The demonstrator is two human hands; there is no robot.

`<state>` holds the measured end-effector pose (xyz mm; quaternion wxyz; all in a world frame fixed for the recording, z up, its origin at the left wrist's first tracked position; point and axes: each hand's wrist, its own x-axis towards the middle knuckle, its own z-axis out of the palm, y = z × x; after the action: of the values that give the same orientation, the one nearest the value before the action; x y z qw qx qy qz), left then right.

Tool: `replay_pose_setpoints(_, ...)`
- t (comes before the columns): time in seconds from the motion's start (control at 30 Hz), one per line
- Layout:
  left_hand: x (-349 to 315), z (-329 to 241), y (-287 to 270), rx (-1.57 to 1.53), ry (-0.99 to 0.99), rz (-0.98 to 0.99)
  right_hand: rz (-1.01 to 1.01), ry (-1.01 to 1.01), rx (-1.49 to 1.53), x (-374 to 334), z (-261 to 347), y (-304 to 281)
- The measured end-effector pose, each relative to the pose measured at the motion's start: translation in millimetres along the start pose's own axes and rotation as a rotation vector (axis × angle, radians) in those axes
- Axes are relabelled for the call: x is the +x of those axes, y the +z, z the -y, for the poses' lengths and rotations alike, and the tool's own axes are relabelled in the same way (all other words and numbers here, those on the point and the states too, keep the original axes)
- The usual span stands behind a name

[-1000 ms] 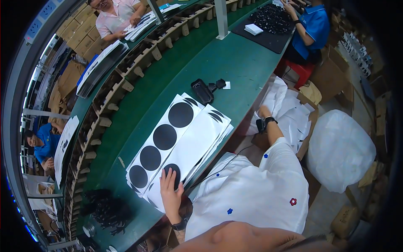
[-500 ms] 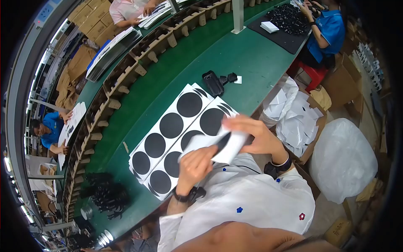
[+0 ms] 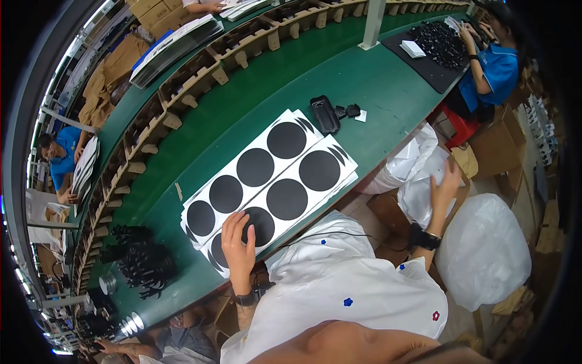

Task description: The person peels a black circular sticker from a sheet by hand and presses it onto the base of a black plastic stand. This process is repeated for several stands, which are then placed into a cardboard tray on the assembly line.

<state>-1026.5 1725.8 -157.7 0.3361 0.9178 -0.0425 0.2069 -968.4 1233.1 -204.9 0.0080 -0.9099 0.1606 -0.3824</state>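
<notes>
Two stacks of white sheets printed with large black circles (image 3: 287,199) lie side by side on the green bench. My left hand (image 3: 239,246) rests its outstretched fingers on the nearer stack, over the lower-left circles, and holds nothing. Off the bench to the right, my right hand (image 3: 446,187) reaches down over a box of crumpled white paper and plastic. Its thumb and fingers are apart beside a white sheet (image 3: 424,182); no grip on that sheet shows. Behind the stacks sit a black oblong case (image 3: 325,115) and small black parts (image 3: 347,111).
A conveyor with cardboard trays (image 3: 188,77) curves along the far side. Black parts (image 3: 145,264) are heaped at the bench's left end. A large bag of clear plastic (image 3: 483,252) stands at the right. Co-workers in blue sit at far left and upper right; a metal post (image 3: 373,27) rises from the bench.
The folded white sheet between my hands has left them. My right hand has swung right to the scrap box, and my left hand has come down onto the near stack. The view has shifted.
</notes>
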Motion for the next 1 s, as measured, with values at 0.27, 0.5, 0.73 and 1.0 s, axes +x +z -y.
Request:
replay_pose_setpoints(0.27,-22,16,16,0.172,-0.115,-0.090,0.538,-0.802,1.216,18,253,-1)
replay_pose_setpoints(0.5,-19,17,13,0.166,-0.181,-0.133,0.706,-1.293,1.124,25,291,36)
replay_pose_setpoints(0.73,-18,17,17,0.170,-0.173,-0.220,0.880,-1.422,1.110,41,320,24)
replay_pose_setpoints(1.0,-17,16,19,0.253,-0.163,-0.258,0.864,-1.452,1.089,40,314,29)
